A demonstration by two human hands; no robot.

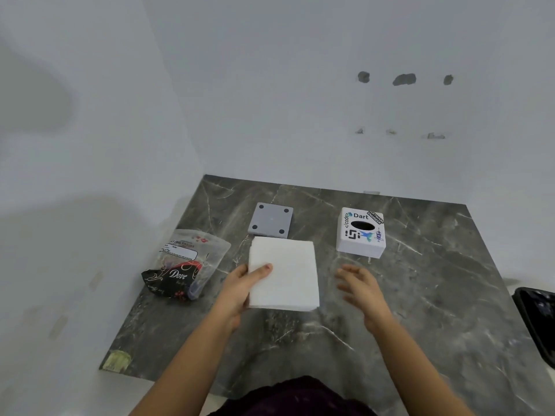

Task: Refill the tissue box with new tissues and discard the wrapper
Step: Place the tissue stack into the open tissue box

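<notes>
A white stack of tissues point(285, 274) lies at the middle of the dark marble table point(435, 310). My left hand point(243, 288) grips the stack's left edge, thumb on top. My right hand point(359, 288) hovers to the right of the stack with fingers spread, holding nothing. The white tissue box point(360, 234), covered in stickers and with an oval slot on top, stands at the back right. Its grey base plate point(271, 220), with a dark pad in each corner, lies apart behind the stack. The crumpled plastic wrapper point(184, 264) lies at the left.
A black bin point(537, 316) shows at the right edge, beside the table. White walls close off the back and the left. A yellowish patch point(117, 359) marks the table's front left corner.
</notes>
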